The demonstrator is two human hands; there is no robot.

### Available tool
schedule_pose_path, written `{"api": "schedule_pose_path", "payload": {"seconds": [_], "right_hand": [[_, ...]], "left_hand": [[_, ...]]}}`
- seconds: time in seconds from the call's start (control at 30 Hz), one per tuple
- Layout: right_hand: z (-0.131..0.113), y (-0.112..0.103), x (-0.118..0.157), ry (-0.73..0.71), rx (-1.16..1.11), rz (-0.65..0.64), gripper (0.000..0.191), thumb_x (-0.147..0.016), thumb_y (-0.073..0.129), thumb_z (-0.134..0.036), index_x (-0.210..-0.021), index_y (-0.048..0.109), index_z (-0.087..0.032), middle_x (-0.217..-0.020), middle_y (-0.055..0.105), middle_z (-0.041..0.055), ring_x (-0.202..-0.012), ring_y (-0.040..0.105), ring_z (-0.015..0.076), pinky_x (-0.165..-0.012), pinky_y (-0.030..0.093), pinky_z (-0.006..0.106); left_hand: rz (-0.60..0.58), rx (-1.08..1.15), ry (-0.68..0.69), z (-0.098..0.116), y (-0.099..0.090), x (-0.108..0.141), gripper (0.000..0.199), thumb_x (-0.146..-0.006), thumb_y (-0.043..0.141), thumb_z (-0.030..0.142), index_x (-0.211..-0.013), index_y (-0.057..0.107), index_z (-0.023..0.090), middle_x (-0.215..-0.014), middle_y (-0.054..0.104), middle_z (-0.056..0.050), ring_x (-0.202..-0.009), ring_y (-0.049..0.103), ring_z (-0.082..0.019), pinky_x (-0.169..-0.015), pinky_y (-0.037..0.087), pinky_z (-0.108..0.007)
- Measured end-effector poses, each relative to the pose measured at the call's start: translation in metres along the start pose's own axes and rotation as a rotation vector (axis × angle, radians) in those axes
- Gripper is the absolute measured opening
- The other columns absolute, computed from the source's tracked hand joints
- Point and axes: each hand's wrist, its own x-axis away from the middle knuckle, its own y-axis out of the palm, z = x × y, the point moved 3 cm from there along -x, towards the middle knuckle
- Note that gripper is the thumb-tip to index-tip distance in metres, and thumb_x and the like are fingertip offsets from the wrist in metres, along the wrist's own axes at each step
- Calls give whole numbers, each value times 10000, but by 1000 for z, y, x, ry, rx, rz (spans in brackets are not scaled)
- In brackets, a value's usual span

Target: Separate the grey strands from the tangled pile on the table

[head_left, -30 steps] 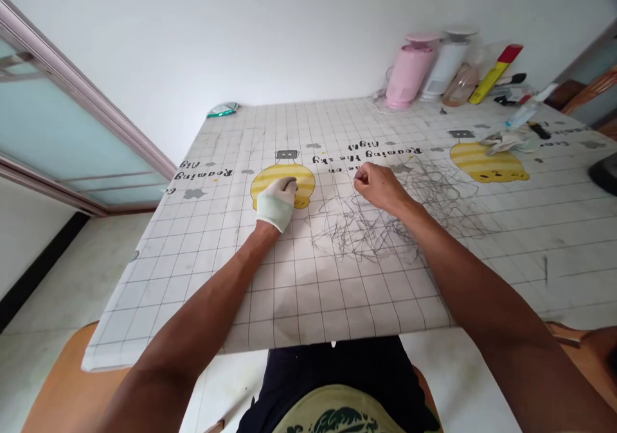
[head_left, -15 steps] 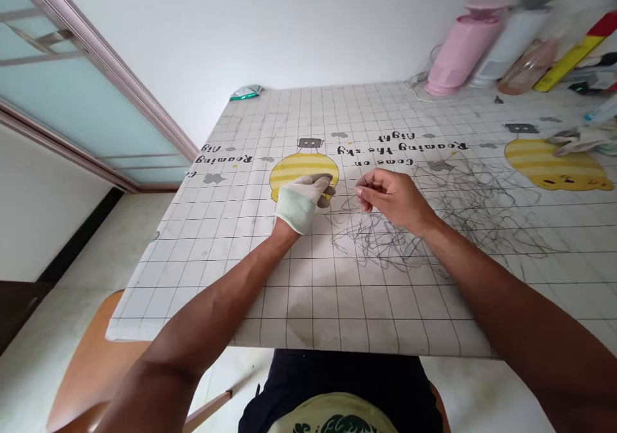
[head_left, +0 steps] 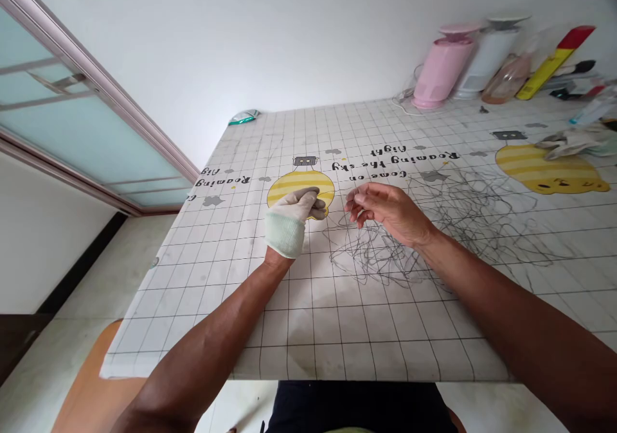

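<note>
My left hand wears a white fabric glove and is curled shut over the yellow striped print on the tablecloth; any strand in its fingers is too thin to tell. My right hand is bare, with loosely parted fingers, and hangs just above a loose tangle of thin dark wire-like strands. The tangle spreads to the right across the tablecloth. I see nothing held in my right hand. A crumpled white glove lies on another yellow print at the far right.
At the back of the table stand a pink cylinder, a white cylinder, a glass bottle and a yellow-and-red tube. A frosted sliding door stands left, beyond the table's left edge.
My right hand has gone from a closed pinch to loosely parted fingers. My left hand stays curled over the yellow print. The whole view has shifted as my head moved.
</note>
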Motion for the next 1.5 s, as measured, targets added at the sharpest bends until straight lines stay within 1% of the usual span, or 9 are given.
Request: {"api": "schedule_pose_path", "payload": {"seconds": [0.3,0.47,0.7,0.9,1.03,1.13,1.3,1.4,1.5], "right_hand": [[10,-2,0,-74,96,33,217,-964,757,-415,-990,788,-202,-965,777,67,-760,699,172,-634,569,310],[8,-7,-2,-74,58,74,222,-957,771,-414,-979,792,-195,-892,761,65,-705,688,168,-605,560,311],[5,-14,-1,63,-159,81,213,-891,842,-370,-953,805,-170,-772,698,39,-612,633,143,-546,532,294],[14,-12,-1,233,-313,35,206,-834,882,-319,-944,819,-157,-804,697,35,-638,619,117,-549,513,253],[19,-8,1,324,-249,13,297,-841,880,-416,-943,807,-147,-783,707,57,-602,618,134,-519,518,266],[15,-8,2,272,-63,94,433,-900,797,-591,-905,786,-157,-796,724,99,-616,654,175,-500,521,293],[-10,-1,7,-124,164,260,367,-981,706,-589,-1041,781,-234,-1144,770,112,-1033,733,266,-816,618,399],[-18,13,10,-195,188,175,340,-1007,681,-565,-1145,780,-270,-1273,751,87,-1259,672,293,-1072,550,503],[-18,21,12,-202,219,172,339,-999,690,-571,-1145,791,-282,-1194,777,80,-1256,680,296,-1139,506,534]], "left_hand": [[-26,23,35,-9,-3,-4,287,-909,687,339,-1101,778,146,-874,784,-60,-722,755,-163,-847,640,-360],[-85,-133,70,-5,-5,0,345,-944,638,334,-1220,768,172,-1029,811,-83,-828,783,-195,-927,633,-395],[-87,-401,149,1,1,6,325,-874,663,188,-1138,819,295,-1117,821,-11,-1016,779,-215,-1066,583,-413],[-51,-413,211,7,1,12,173,-876,753,284,-1016,853,306,-1073,823,-15,-1041,762,-208,-1042,594,-369],[20,-413,264,19,-1,17,101,-853,795,281,-921,865,307,-1034,818,-12,-1008,754,-198,-980,608,-321],[98,-397,207,25,-3,16,105,-866,772,267,-884,865,312,-952,810,-6,-970,753,-196,-903,615,-305],[129,-374,126,33,-8,11,130,-883,746,346,-879,862,287,-832,784,-10,-851,731,-194,-747,588,-287],[80,-387,75,33,-10,8,202,-884,731,385,-773,829,248,-768,762,-17,-768,702,-184,-675,551,-277],[19,-366,54,31,-9,6,207,-871,732,375,-742,802,228,-766,759,-26,-742,691,-183,-656,536,-278]]}}
